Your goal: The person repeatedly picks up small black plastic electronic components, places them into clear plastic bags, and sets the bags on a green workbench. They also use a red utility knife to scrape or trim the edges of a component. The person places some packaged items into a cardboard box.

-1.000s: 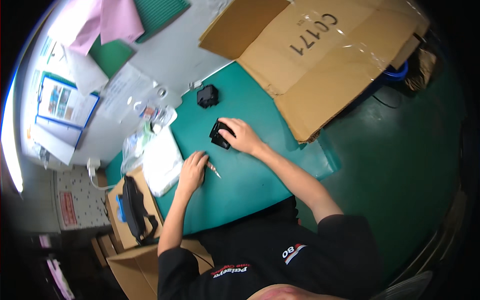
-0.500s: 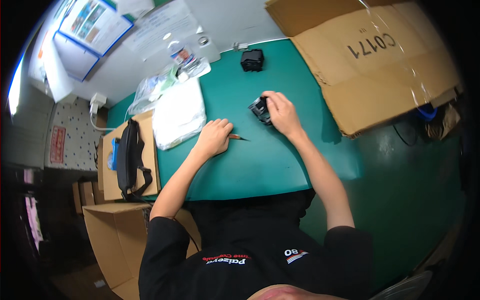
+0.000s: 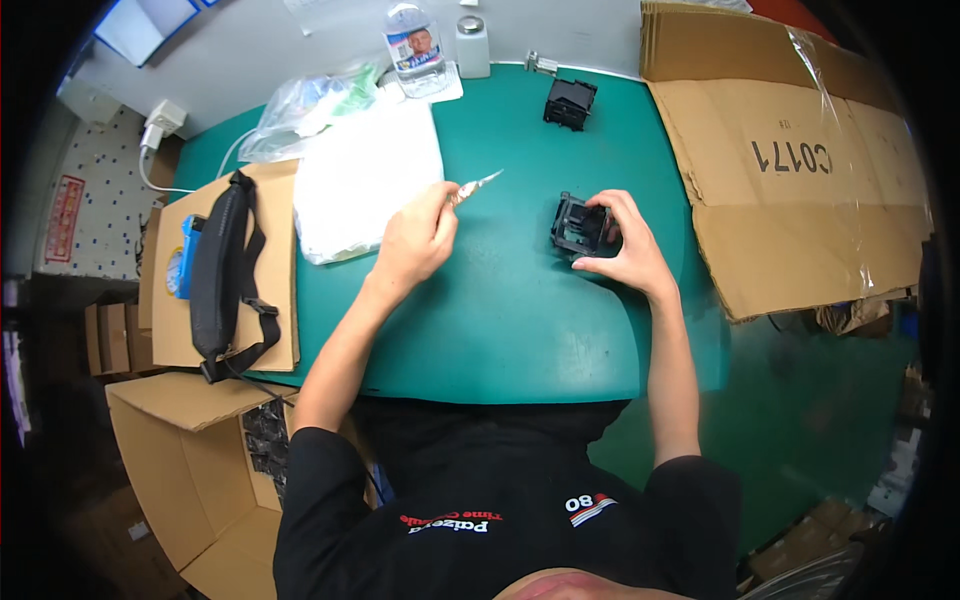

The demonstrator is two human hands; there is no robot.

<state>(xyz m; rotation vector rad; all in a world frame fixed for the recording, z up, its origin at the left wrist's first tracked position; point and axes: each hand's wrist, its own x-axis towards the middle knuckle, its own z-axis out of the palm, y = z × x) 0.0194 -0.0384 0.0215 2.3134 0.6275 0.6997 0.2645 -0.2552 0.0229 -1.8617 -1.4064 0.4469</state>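
Note:
My left hand (image 3: 420,228) is closed around a slim pointed tool (image 3: 478,186), which looks like a small knife. Its shiny tip points up and to the right, above the green tabletop. On the right, my right hand (image 3: 632,245) grips a black plastic frame (image 3: 572,226) between thumb and fingers. This boxy part has an open, hollow side, and my fingers hide its right edge. A second black boxy part (image 3: 571,104) sits apart from both hands, toward the back of the table.
White sheeting (image 3: 365,190) and a clear plastic bag (image 3: 300,120) lie left of centre. A bottle (image 3: 416,55) and a white dispenser (image 3: 473,50) stand at the back. A large carton (image 3: 800,190) is at right; a black strap pouch (image 3: 225,270) rests on cardboard at left.
My left hand has lifted slightly, turning the tool's tip upward. My right hand has turned the black frame so its hollow side shows. The whole view has shifted.

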